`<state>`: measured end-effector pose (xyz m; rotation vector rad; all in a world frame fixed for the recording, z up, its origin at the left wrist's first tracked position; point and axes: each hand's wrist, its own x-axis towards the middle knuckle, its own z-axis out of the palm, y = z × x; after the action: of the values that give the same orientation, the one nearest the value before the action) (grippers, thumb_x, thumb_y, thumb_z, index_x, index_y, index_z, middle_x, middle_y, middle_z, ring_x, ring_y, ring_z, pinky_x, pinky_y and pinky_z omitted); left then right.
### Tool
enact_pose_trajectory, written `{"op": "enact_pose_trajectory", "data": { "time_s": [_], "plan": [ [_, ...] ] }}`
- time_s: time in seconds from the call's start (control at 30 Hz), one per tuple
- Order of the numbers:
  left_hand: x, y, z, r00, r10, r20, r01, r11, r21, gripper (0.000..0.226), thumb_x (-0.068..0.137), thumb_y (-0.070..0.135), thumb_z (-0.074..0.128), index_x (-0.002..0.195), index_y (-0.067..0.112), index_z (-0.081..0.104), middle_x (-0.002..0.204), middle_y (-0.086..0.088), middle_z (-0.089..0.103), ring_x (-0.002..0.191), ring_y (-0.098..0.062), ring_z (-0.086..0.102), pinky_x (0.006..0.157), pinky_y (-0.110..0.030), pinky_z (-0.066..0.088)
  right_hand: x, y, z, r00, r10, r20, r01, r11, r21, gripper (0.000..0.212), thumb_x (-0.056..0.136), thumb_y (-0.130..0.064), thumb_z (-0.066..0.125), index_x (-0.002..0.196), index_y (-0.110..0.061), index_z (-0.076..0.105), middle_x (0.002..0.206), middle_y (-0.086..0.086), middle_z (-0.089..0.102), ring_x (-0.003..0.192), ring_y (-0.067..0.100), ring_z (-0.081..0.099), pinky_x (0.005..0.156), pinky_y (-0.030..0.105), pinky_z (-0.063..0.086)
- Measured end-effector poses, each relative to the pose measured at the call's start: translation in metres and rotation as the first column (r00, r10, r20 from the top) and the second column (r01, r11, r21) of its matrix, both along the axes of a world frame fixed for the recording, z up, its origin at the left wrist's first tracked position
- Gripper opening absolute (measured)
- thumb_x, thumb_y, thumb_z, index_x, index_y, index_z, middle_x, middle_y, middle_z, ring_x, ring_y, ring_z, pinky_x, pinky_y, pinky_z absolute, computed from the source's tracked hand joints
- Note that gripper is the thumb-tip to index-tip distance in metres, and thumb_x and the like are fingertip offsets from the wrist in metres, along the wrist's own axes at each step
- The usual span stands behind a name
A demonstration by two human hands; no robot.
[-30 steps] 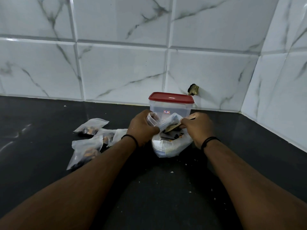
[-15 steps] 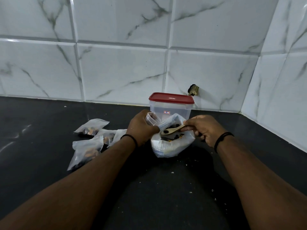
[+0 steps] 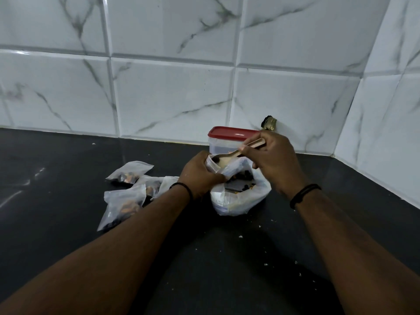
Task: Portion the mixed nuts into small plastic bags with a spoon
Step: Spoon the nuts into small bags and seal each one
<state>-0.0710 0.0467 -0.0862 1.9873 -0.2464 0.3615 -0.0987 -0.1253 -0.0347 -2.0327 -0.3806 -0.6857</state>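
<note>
A large white plastic bag point(image 3: 241, 198) of mixed nuts point(image 3: 243, 178) stands open on the black counter. My left hand point(image 3: 200, 173) holds a small clear plastic bag point(image 3: 212, 163) open at the big bag's left rim. My right hand point(image 3: 272, 162) grips a wooden spoon point(image 3: 229, 156) by its handle. The spoon's bowl carries a few nuts and sits at the mouth of the small bag.
Several filled small bags point(image 3: 129, 192) lie in a heap left of my left arm. A clear tub with a red lid point(image 3: 229, 133) stands behind the big bag against the tiled wall point(image 3: 172, 92). Crumbs dot the black counter point(image 3: 216, 258).
My right hand has lifted the spoon out of the big bag and swung its bowl left to the small bag's mouth. My left hand has kept its hold.
</note>
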Motion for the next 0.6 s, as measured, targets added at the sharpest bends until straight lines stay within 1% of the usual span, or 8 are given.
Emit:
{"op": "enact_pose_trajectory", "data": {
  "time_s": [0.07,0.1,0.17,0.23,0.33,0.4,0.53,0.6],
  "plan": [
    [0.001,0.000,-0.001,1.000,0.007,0.009,-0.007,1.000,0.003,0.042,0.069,0.018,0.085,0.099,0.023,0.057,0.085,0.012,0.060,0.076,-0.003,0.057,0.064,-0.020,0.043,-0.001,0.003,-0.002,0.996,0.048,0.081,-0.035,0.987,-0.157,0.006,0.085,-0.022,0.076,0.086,-0.021,0.070,0.075,-0.012,0.070,0.066,0.000,0.065,0.062,0.016,0.051],
    [0.001,0.000,-0.001,1.000,0.009,0.013,-0.009,1.000,0.006,0.042,0.068,0.019,0.085,0.100,0.023,0.057,0.085,0.012,0.060,0.076,-0.002,0.057,0.063,-0.019,0.043,-0.002,0.003,-0.002,0.991,0.077,0.107,-0.055,0.978,-0.199,0.006,0.084,-0.022,0.077,0.086,-0.022,0.071,0.076,-0.013,0.070,0.071,0.001,0.066,0.065,0.015,0.051],
    [0.001,-0.001,-0.001,1.000,0.011,0.016,-0.011,1.000,0.018,0.043,0.069,0.020,0.085,0.101,0.022,0.057,0.085,0.013,0.059,0.076,-0.001,0.056,0.062,-0.018,0.042,-0.003,0.003,-0.002,0.983,0.120,0.136,-0.087,0.970,-0.228,0.006,0.084,-0.021,0.077,0.087,-0.020,0.072,0.078,-0.013,0.071,0.074,0.001,0.067,0.067,0.014,0.050],
    [0.001,-0.001,0.000,1.000,0.014,0.014,-0.014,0.999,0.031,0.044,0.069,0.020,0.085,0.102,0.023,0.055,0.084,0.015,0.057,0.076,0.001,0.054,0.061,-0.017,0.041,-0.001,0.001,-0.001,0.980,0.135,0.144,-0.104,0.974,-0.201,0.007,0.083,-0.019,0.078,0.087,-0.017,0.073,0.079,-0.011,0.072,0.074,0.003,0.067,0.068,0.017,0.053],
    [0.002,-0.001,0.001,1.000,0.020,0.006,-0.020,0.999,0.035,0.044,0.070,0.020,0.085,0.101,0.023,0.053,0.083,0.016,0.054,0.074,0.002,0.051,0.060,-0.015,0.038,0.002,-0.004,0.002,0.975,0.160,0.152,-0.139,0.980,-0.140,0.009,0.080,-0.016,0.081,0.087,-0.014,0.075,0.080,-0.008,0.074,0.075,0.009,0.069,0.072,0.028,0.058],
    [0.002,-0.001,0.001,1.000,0.017,-0.001,-0.017,1.000,0.024,0.044,0.070,0.019,0.085,0.101,0.024,0.053,0.083,0.016,0.055,0.075,0.002,0.051,0.060,-0.015,0.038,0.003,-0.007,0.003,0.976,0.168,0.139,-0.154,0.982,-0.107,0.010,0.079,-0.015,0.081,0.087,-0.013,0.075,0.080,-0.005,0.074,0.076,0.011,0.070,0.074,0.032,0.058],
    [0.002,-0.001,0.001,1.000,0.013,-0.005,-0.013,1.000,0.011,0.045,0.070,0.018,0.084,0.102,0.023,0.054,0.084,0.016,0.056,0.075,0.002,0.053,0.059,-0.013,0.038,0.003,-0.010,0.002,0.976,0.210,0.067,-0.205,0.976,-0.066,0.011,0.080,-0.013,0.081,0.088,-0.010,0.075,0.081,-0.001,0.075,0.077,0.015,0.072,0.075,0.031,0.059],
    [0.002,0.000,0.000,1.000,0.009,-0.011,-0.009,1.000,-0.008,0.044,0.070,0.016,0.084,0.103,0.023,0.055,0.085,0.013,0.058,0.075,0.002,0.054,0.060,-0.014,0.040,0.004,-0.011,0.002,0.980,0.195,0.050,-0.196,0.980,0.016,0.011,0.081,-0.013,0.079,0.089,-0.007,0.074,0.078,-0.002,0.075,0.069,0.011,0.070,0.066,0.025,0.057]
  ]
}}
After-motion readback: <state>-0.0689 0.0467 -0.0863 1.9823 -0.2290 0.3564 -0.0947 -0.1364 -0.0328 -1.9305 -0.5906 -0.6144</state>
